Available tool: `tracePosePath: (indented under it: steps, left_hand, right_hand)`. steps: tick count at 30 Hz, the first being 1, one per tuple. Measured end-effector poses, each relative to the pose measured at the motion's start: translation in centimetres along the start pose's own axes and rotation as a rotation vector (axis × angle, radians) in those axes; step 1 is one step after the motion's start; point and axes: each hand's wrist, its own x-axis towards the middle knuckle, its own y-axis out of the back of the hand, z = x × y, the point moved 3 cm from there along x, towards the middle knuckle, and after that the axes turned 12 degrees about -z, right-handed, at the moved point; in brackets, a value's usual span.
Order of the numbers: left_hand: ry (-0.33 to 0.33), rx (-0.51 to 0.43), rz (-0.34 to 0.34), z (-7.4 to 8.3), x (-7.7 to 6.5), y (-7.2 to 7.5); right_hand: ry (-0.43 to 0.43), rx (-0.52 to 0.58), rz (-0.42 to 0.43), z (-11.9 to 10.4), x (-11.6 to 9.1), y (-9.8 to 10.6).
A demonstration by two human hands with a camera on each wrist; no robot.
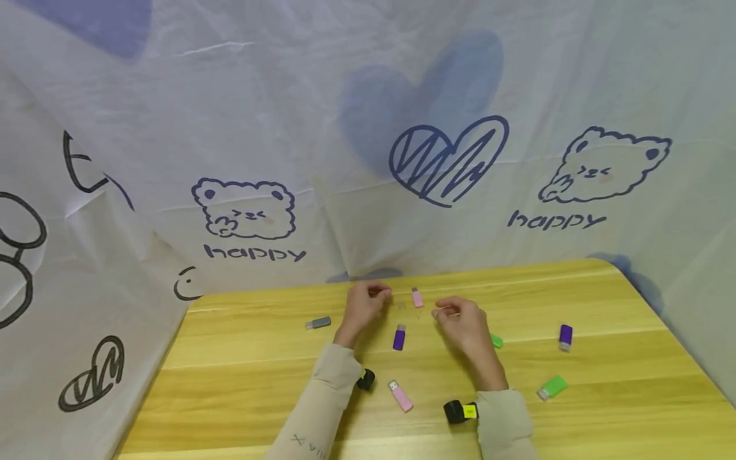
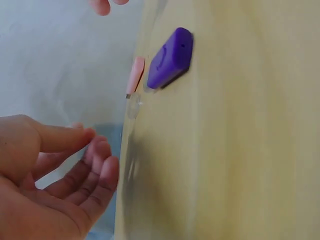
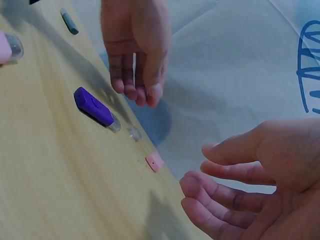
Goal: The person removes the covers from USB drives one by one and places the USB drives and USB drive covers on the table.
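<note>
My left hand (image 1: 362, 310) hovers over the far part of the table, fingers loosely bent, with no object showing in them. To the right, my right hand (image 1: 462, 324) is held in the air, thumb and fingers relaxed and apart. Between the hands lies a pink USB flash drive (image 1: 417, 298). Small clear plastic caps (image 1: 401, 305) lie beside it. Nearer to me is a purple USB flash drive (image 1: 399, 337), seen with a clear cap over its plug end in the right wrist view. My right hand partly hides a green drive (image 1: 497, 342).
A grey USB drive (image 1: 319, 323) lies left of my left hand. Another pink drive (image 1: 400, 396) lies between my forearms. Off to the right are a second purple drive (image 1: 566, 337) and a green one (image 1: 552, 388). A printed cloth (image 1: 322, 160) hangs behind the wooden table (image 1: 230, 370).
</note>
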Motion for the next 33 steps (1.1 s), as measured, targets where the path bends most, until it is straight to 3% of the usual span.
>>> tracePosePath:
  steps: [3,9,14,17,25,33]
  left_hand:
    - [-0.008,-0.064,0.050,-0.2,-0.8,0.3]
    - [-0.005,-0.104,0.105,0.1,-3.2,1.5]
    - [-0.048,-0.129,0.158,0.5,-4.9,2.4]
    - [-0.061,-0.141,0.173,0.7,-5.5,2.6]
    - [-0.020,-0.147,0.186,0.8,-6.6,3.3]
    - [-0.007,-0.157,0.161,0.5,-6.7,3.3]
  right_hand:
    - [0.004,-0.014,-0.023,-0.3,-0.2,0.1]
    - [0.008,-0.059,-0.058,-1.3,-0.3,-0.5]
    - [0.024,-0.087,-0.071,-2.3,-0.4,-2.2]
    - [0.050,-0.118,-0.069,-2.9,-0.4,-3.4]
    - [0.064,-0.236,-0.071,-3.3,-0.5,-5.7]
    - [0.077,-0.277,-0.093,-3.0,-0.4,-7.0]
